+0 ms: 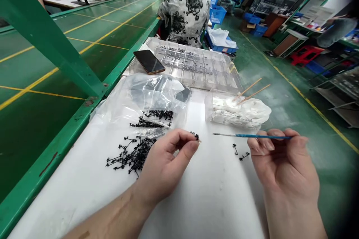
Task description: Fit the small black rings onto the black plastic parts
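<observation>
Between thumb and forefinger, my left hand pinches a small black part, mostly covered by the fingertips. A fine paintbrush with a blue handle lies across the fingers of my right hand, its dark tip pointing left toward the black part but apart from it. Beyond my left hand a heap of small black plastic parts spreads on the white table. More of them spill from a clear plastic bag. Two loose black pieces lie left of my right hand.
A clear box holds white cloth and two thin wooden sticks. Behind it sits a clear compartment tray with small parts, with a phone at its left. A green conveyor frame runs along the left. A person sits ahead.
</observation>
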`<state>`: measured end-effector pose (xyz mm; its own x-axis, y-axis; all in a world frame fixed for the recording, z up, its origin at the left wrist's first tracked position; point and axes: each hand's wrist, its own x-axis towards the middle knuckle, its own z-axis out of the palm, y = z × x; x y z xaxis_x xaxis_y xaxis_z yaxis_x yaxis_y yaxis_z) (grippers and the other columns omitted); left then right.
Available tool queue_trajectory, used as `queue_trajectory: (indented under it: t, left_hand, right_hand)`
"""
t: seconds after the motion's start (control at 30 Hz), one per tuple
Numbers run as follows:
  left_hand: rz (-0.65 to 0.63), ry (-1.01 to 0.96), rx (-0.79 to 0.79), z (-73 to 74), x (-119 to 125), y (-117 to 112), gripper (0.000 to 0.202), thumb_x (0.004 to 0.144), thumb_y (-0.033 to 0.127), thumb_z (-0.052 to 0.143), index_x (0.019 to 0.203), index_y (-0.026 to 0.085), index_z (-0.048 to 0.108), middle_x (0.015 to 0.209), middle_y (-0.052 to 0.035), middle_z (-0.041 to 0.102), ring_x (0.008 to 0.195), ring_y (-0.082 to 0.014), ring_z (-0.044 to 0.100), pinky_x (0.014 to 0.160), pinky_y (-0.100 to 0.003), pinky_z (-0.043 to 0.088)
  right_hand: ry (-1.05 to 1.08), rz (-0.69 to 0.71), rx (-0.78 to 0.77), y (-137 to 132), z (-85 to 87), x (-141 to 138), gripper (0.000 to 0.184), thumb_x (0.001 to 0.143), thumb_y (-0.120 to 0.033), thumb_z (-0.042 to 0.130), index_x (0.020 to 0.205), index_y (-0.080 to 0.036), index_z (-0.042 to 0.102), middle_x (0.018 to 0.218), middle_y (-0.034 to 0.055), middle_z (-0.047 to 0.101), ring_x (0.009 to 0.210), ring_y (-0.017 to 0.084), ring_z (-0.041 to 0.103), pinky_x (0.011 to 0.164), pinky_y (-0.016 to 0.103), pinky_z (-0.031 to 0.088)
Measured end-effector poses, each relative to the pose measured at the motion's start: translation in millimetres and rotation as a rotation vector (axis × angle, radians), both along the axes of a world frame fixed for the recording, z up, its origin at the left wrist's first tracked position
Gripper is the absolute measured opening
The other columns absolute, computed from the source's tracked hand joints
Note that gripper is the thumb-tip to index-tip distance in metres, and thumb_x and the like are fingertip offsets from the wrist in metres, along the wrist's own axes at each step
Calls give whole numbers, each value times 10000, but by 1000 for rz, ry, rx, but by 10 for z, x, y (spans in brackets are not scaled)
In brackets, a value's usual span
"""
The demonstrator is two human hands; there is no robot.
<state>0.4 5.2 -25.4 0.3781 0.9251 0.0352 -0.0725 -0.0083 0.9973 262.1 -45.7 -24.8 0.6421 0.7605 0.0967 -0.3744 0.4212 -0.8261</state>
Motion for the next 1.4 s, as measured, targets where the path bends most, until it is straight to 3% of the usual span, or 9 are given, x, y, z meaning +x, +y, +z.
queue_trajectory:
  t: [0.43, 0.9, 1.4]
  left_hand:
    - [-44, 57, 190, 38, 24, -10, 114, 1057, 212, 652, 957, 245, 697, 905, 37, 698, 827, -136, 630, 769, -278, 486]
    - [-52, 65, 206, 50, 18, -31, 123, 1050, 188, 642, 944, 233, 685, 885, 23, 682, 809, -147, 620, 745, -292, 480]
    - [-53, 65, 195, 55, 22, -30, 109, 1050, 202, 645, 953, 223, 691, 900, 8, 686, 824, -158, 623, 760, -303, 484]
  right_hand:
    - [-36, -1, -35, 20, 9, -107, 327, 709, -406, 1029, 848, -241, 784, 730, -44, 571, 613, 112, 453, 505, 253, 433]
    - [-110, 16, -22, 23, -26, -114, 254, 791, -374, 976, 861, -221, 785, 716, -27, 565, 635, 123, 464, 530, 253, 462]
    - [-105, -19, -23, 15, -15, -96, 277, 768, -387, 991, 870, -233, 785, 755, -32, 577, 629, 118, 462, 529, 258, 448]
